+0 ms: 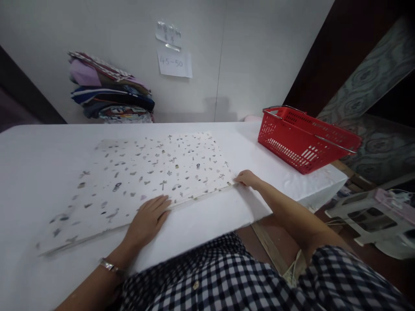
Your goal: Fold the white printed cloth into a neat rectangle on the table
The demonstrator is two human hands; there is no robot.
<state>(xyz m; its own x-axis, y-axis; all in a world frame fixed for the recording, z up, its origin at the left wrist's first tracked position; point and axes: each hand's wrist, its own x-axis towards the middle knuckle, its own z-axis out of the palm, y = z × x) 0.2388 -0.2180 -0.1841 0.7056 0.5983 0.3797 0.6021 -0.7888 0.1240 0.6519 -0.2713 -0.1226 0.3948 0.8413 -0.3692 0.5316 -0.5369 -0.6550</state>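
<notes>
A white cloth printed with small palm trees, flamingos and rainbows lies folded in flat layers on the white-covered table. My left hand rests flat on its near edge, fingers stretched out and pointing to the right. At the cloth's near right corner, my right hand pinches the edge between thumb and fingers. The layers show as thin lines along the near edge.
A red plastic basket with metal handles stands at the table's right end. Folded clothes are stacked against the wall at the back left. Paper signs hang on the wall. A white plastic stool is on the floor at right.
</notes>
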